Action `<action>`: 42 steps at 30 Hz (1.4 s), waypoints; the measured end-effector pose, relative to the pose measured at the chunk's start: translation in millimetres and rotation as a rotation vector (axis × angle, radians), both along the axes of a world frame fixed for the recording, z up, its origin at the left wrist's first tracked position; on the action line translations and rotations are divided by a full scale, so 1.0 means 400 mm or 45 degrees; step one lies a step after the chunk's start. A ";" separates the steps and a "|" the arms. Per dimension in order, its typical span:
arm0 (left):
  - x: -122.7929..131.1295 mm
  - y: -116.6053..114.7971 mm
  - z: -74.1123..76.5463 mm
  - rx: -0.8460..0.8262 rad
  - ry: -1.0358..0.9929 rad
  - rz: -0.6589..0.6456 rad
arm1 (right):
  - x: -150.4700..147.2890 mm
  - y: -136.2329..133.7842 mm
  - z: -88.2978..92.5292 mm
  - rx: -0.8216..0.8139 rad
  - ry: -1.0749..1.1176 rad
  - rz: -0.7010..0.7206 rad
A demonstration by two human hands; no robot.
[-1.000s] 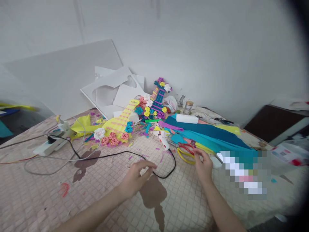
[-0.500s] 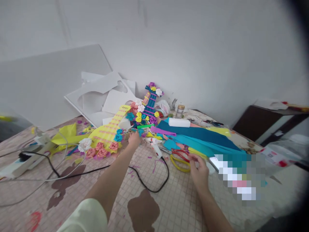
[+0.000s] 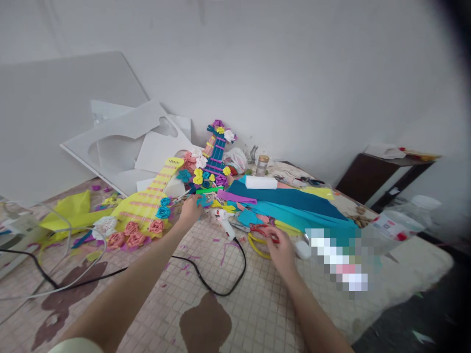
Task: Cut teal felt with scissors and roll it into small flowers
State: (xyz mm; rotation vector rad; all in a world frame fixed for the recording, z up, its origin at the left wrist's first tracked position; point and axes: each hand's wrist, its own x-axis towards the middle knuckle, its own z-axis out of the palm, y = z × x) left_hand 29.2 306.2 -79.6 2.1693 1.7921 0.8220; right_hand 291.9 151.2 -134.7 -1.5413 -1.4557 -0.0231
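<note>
My left hand point(image 3: 190, 211) reaches far forward and is closed on a small teal foam piece point(image 3: 203, 200), just right of the yellow foam guitar point(image 3: 147, 206) with pink and teal roses. My right hand point(image 3: 280, 247) rests on the tiled surface with its fingers curled on the red and yellow scissors point(image 3: 262, 238). A white glue gun point(image 3: 222, 220) lies between my two hands, its black cord point(image 3: 221, 289) looping toward me. A blue foam guitar point(image 3: 217, 152) with flowers leans at the back.
Teal, yellow and purple foam sheets point(image 3: 294, 206) pile up at the right with a white roll point(image 3: 261, 182) and a small jar point(image 3: 262, 165). White cut boards point(image 3: 128, 142) lean on the wall. Cables point(image 3: 44, 274) trail at the left. A dark side table point(image 3: 379, 179) stands at the right.
My left hand went from near the cord up to the scrap pile and closed on a teal piece. My right hand stayed by the scissors. The view swung right.
</note>
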 end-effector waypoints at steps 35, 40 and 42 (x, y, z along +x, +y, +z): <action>-0.027 -0.500 0.045 -0.613 -1.526 -0.529 | -0.147 -0.030 0.143 -0.385 1.001 0.788; 0.011 -0.501 0.020 -0.830 -1.709 -0.366 | -0.224 -0.091 0.130 -0.545 1.317 0.878; 0.009 -0.492 0.002 -0.724 -1.590 -0.282 | -0.238 -0.097 0.123 -0.577 1.279 0.863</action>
